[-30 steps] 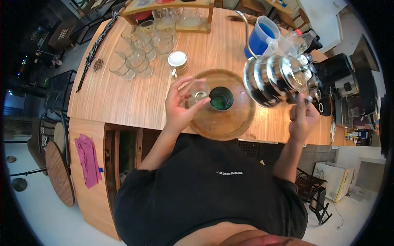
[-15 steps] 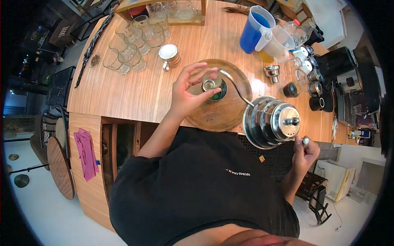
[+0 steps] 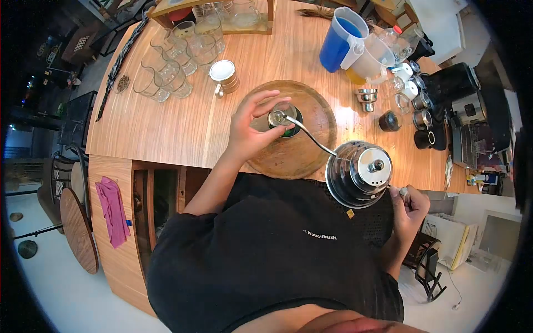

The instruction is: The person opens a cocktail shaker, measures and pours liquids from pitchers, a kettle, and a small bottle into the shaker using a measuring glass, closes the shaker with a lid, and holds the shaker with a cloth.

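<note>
My left hand [image 3: 247, 131] pinches a small clear glass [image 3: 276, 118] between thumb and fingers, over a round wooden tray [image 3: 302, 158]. Partly hidden below the glass is a dark, greenish round vessel [image 3: 298, 127] on that tray. Wrapped round its handle, my right hand [image 3: 410, 210] holds a shiny metal gooseneck kettle [image 3: 355, 175] at the front edge of the table. The spout's tip is at the mouth of the glass. Whether water is running out, I cannot make out.
Several glass mugs [image 3: 176, 53] and a lidded mug [image 3: 223, 76] stand to the left. Back right are a blue-filled pitcher [image 3: 335, 44], a clear pitcher [image 3: 375, 58], a metal jigger [image 3: 367, 99] and a dark jar [image 3: 390, 120]. A coffee machine [image 3: 466, 105] is at far right.
The kettle has tilted forward, and its spout tip has moved left and down from beside the glass to the glass's mouth. My left hand keeps its hold on the glass.
</note>
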### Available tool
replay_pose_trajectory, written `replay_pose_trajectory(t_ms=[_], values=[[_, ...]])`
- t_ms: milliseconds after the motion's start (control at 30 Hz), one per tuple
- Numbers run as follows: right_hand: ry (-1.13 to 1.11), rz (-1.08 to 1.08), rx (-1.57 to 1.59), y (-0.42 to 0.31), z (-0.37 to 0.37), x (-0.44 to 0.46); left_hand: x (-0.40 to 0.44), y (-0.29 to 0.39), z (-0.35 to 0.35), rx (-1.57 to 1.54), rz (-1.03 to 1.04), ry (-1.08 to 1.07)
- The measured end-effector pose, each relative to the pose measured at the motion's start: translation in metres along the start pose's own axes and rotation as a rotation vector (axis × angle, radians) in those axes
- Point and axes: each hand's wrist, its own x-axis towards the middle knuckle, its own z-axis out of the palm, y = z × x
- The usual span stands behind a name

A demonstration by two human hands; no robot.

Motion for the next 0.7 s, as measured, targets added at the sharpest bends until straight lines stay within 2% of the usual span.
replay_pose_trajectory(t_ms=[700], values=[[0.038, 0.036, -0.010, -0.013, 0.002, 0.002, 0.000, -0.006, -0.002, -0.048, -0.024, 0.001]])
